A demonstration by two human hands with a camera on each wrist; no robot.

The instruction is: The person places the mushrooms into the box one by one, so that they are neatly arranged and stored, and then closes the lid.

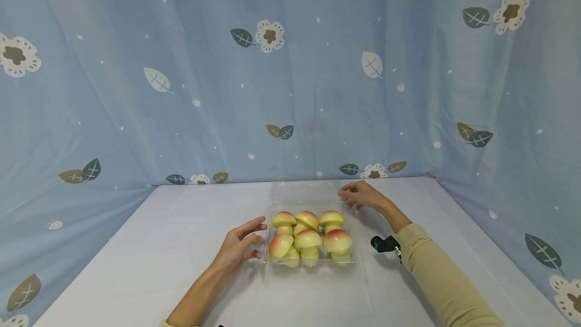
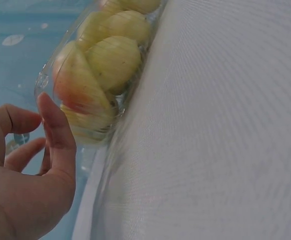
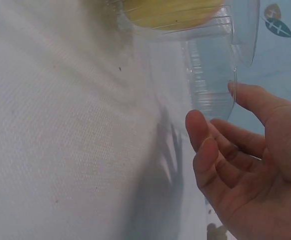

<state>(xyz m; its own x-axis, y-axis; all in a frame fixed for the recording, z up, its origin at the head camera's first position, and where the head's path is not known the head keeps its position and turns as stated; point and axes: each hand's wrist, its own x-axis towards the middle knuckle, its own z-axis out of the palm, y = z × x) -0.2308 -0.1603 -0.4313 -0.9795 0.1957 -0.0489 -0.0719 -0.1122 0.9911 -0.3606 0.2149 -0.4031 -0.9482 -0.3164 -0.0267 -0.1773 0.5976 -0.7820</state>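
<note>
A clear plastic clamshell box sits on the white table with its lid folded back toward the curtain. Several mushroom-shaped yellow-green pieces with reddish caps fill its base in two rows. My left hand is at the box's left side, thumb and fingers spread; in the left wrist view a fingertip is right at the plastic rim. At the lid's right edge is my right hand, fingers loosely bent. In the right wrist view its thumb tip meets the lid's edge, apart from the other fingertips.
A blue curtain with leaves and flowers hangs behind and along both sides of the white table. A black wrist-camera mount juts out by the right sleeve.
</note>
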